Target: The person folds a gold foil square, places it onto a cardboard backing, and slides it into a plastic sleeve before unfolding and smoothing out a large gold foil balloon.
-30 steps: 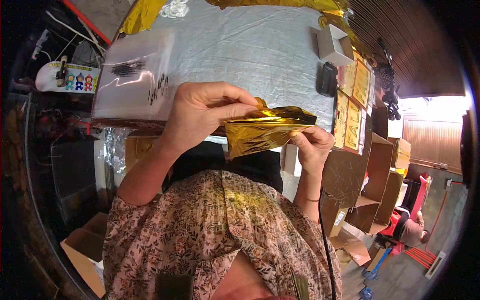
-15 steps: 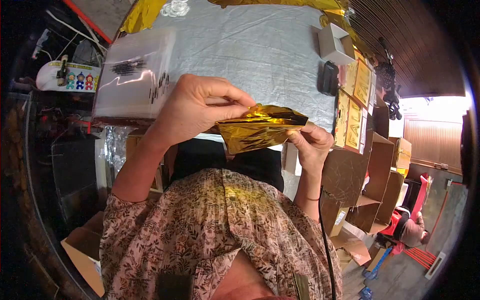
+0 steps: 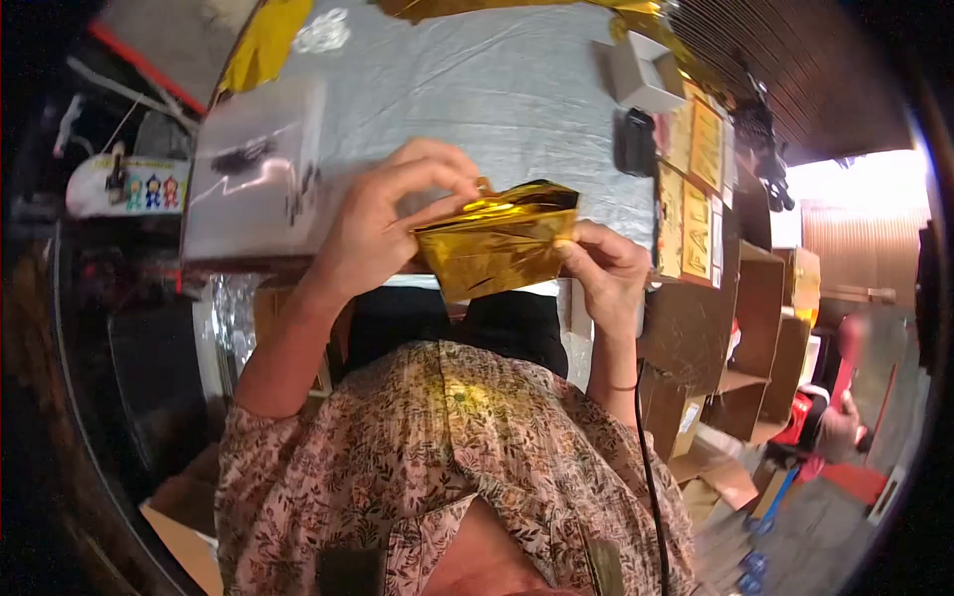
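A folded piece of shiny gold foil (image 3: pixel 497 253) hangs between my two hands, in front of the table's near edge. Its upper edge gapes a little, with crinkled folds inside. My right hand (image 3: pixel 608 266) pinches the foil's right side between thumb and fingers. At the upper left corner, my left hand (image 3: pixel 383 204) is closed on the foil, thumb and fingertips at the crumpled upper edge. The foil partly hides those fingertips.
A silvery cover lies over the table (image 3: pixel 477 89). On it are clear plastic sleeves (image 3: pixel 248 199), a white open box (image 3: pixel 646 74), a black object (image 3: pixel 636 142) and yellow lettered boxes (image 3: pixel 696 223). Cardboard boxes (image 3: pixel 696 318) stand right. Another person (image 3: pixel 840 427) is at far right.
The foil has tilted, showing more of its front face. My left hand's fingers have shifted along the upper edge. My right hand still grips the right side, and the view has turned slightly.
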